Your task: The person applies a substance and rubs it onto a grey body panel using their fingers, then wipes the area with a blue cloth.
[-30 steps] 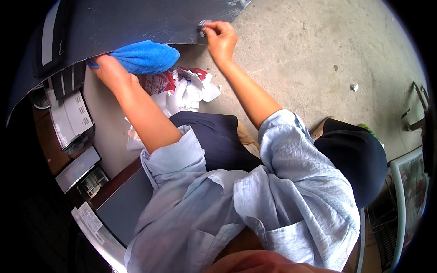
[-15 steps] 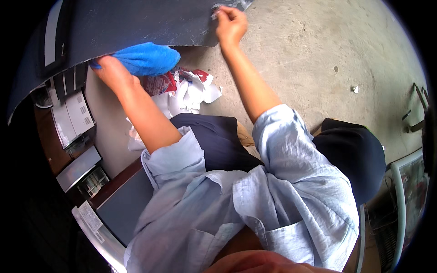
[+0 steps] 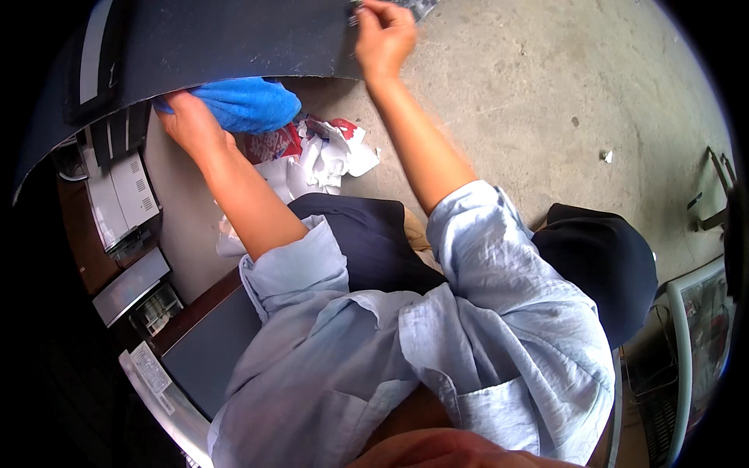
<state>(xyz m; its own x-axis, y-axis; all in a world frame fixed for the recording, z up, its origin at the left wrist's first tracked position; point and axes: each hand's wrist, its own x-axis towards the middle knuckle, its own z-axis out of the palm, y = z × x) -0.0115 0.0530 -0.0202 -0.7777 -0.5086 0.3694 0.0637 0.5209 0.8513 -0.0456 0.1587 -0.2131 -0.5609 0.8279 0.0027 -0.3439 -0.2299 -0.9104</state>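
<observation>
A large dark panel (image 3: pixel 218 39) arches across the top left of the view. My left hand (image 3: pixel 186 121) presses a bright blue cloth (image 3: pixel 246 104) against the panel's lower edge. My right hand (image 3: pixel 382 35) is up at the panel's right end, with its fingers pinched on the panel's edge where something small and pale shows. Both forearms stretch away from my light blue shirt sleeves.
Crumpled white and red paper (image 3: pixel 328 152) lies on the concrete floor (image 3: pixel 562 86) under the panel. A white machine (image 3: pixel 121 195) and grey boxes (image 3: pixel 129 285) stand at the left. A dark round object (image 3: pixel 605 261) sits at the right, and a small pale scrap (image 3: pixel 606 156) lies beyond it.
My right hand has climbed along the panel's edge toward the top of the view. My left hand with the blue cloth has stayed nearly in place.
</observation>
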